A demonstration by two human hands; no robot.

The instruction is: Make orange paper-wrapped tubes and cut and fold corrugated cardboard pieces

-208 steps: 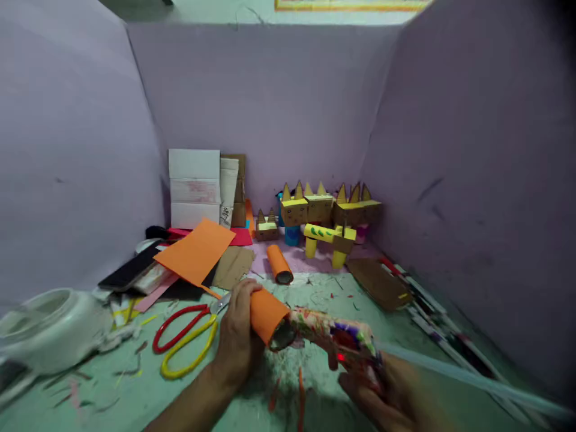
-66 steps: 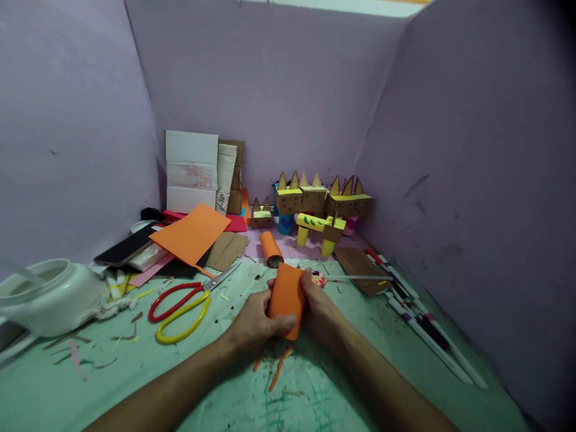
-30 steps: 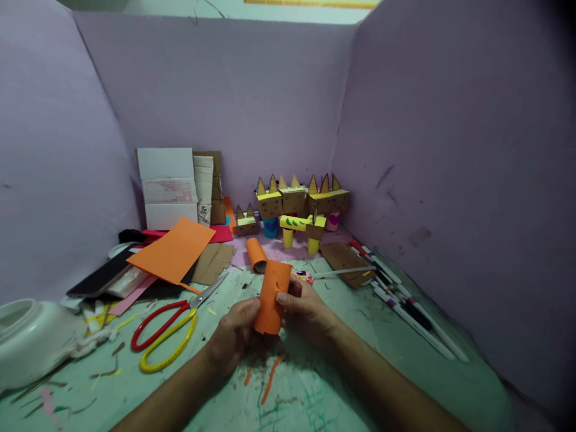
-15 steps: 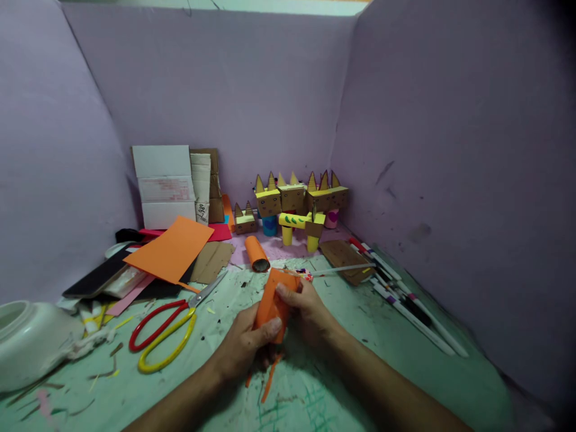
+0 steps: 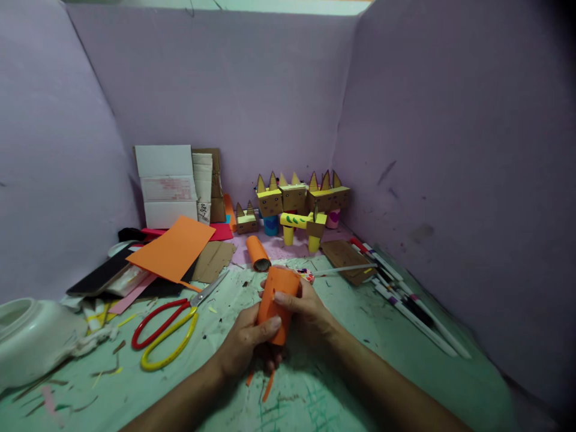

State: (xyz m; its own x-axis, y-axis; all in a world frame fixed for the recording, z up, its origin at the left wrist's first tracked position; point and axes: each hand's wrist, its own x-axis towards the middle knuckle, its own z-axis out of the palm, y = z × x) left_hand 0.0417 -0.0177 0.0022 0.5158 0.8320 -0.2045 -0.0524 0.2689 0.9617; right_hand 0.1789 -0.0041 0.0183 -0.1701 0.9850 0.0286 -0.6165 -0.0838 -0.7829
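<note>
An orange paper tube (image 5: 284, 285) is held tilted above the green table, between both hands. My left hand (image 5: 247, 339) wraps round its lower left side, thumb lying on the paper and fingertips showing beneath. On the upper right side, my right hand (image 5: 306, 307) grips the tube with its thumb pressed on the front. Thin orange strips (image 5: 269, 387) lie just below the hands. A second orange tube (image 5: 257, 253) lies beyond them, its dark open end facing me. Scissors (image 5: 194, 312) with one red and one yellow handle rest open to the left.
Orange sheet (image 5: 173, 249), black items and cardboard pieces (image 5: 213, 261) lie at the left, near a white pot (image 5: 38, 345). Cardboard animal figures (image 5: 292, 198) stand at the back. Markers (image 5: 416, 318) and a brown cardboard piece (image 5: 344, 261) lie at the right.
The orange paper between my hands now shows a rounder, fuller tube shape, turned slightly. Both hands remain on it, nearly in place. The whole view has shifted slightly.
</note>
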